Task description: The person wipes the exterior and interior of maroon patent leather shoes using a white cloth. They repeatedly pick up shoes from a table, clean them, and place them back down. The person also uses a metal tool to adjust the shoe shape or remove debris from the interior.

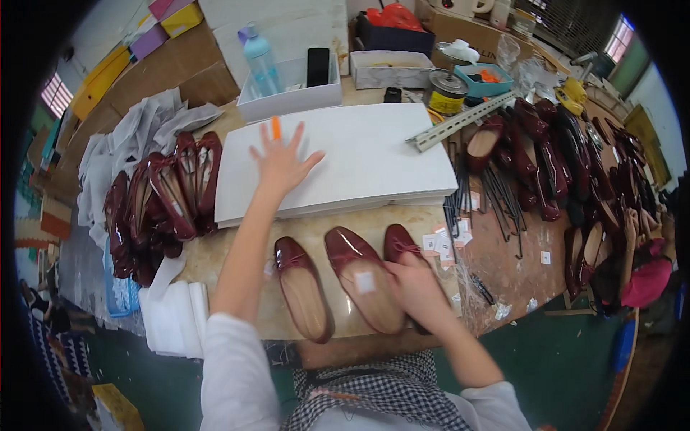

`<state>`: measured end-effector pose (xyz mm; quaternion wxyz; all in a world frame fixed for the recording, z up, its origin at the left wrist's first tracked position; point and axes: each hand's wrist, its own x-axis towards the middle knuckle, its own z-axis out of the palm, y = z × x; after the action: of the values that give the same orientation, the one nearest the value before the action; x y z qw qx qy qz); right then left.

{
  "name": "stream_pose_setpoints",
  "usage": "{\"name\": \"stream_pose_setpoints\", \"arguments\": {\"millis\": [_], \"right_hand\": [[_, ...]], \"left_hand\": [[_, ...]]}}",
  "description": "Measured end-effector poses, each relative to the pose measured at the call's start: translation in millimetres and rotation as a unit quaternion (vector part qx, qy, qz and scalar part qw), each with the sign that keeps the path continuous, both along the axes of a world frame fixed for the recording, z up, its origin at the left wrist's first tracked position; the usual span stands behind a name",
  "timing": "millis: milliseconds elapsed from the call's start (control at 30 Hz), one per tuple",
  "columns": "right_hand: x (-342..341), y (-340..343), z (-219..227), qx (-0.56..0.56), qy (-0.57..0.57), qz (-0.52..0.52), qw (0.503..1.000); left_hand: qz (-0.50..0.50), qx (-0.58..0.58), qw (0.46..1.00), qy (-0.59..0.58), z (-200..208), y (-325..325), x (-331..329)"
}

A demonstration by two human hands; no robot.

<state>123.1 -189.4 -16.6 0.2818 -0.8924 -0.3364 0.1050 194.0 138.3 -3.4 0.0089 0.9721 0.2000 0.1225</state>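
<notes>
My left hand (pixel 280 167) is spread open over a stack of white sheets (pixel 359 154), an orange cover or strip showing at one finger. Whether the palm touches the top sheet I cannot tell. Three dark red patent ballet flats with small bows point away from me at the table's front: a left shoe (pixel 303 298), a middle shoe (pixel 352 248) with a white sticker on its insole, and a right shoe (pixel 399 241). My right hand (pixel 420 291) is closed around the right shoe, its thumb side against the middle one. The hand hides much of the right shoe.
Dark red shoes (pixel 169 194) crowd the left beside grey paper (pixel 122 154); more (pixel 532 144) pile up at right. A metal angle strip (pixel 460 122) lies across the stack's corner. Black hooked rods (pixel 503 201), small tags (pixel 442 244) and a white roll (pixel 172 316) lie about. Another person (pixel 643 276) works far right.
</notes>
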Motion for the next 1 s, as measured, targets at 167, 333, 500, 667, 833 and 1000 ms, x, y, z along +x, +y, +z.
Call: {"name": "stream_pose_setpoints", "arguments": {"millis": [167, 333, 500, 667, 833, 1000], "right_hand": [[-14.3, 29.5, -16.4, 0.043, 0.063, 0.032, 0.997], [-16.0, -4.2, -5.1, 0.363, 0.183, -0.125, 0.905], [-30.2, -32.3, -13.4, 0.5, 0.585, -0.166, 0.617], [-49.1, -29.8, 2.2, 0.291, 0.619, -0.023, 0.729], [-41.1, -22.0, 31.8, 0.309, 0.263, 0.057, 0.912], [-58.8, 1.5, 16.2, 0.201, -0.101, 0.16, 0.961]], "left_hand": [[-0.013, -0.047, 0.998, -0.03, -45.1, -3.5, 21.5], [-0.179, -0.155, 0.951, -0.199, -9.0, -67.1, -19.9], [-0.613, -0.355, 0.7, -0.098, 33.8, -197.4, -182.8], [-0.375, -0.357, 0.821, -0.24, -12.0, -178.4, -188.4], [-0.066, -0.459, 0.862, -0.207, -8.2, -171.7, -179.6], [0.05, -0.931, 0.345, -0.109, -21.9, -185.5, -171.3]]}}
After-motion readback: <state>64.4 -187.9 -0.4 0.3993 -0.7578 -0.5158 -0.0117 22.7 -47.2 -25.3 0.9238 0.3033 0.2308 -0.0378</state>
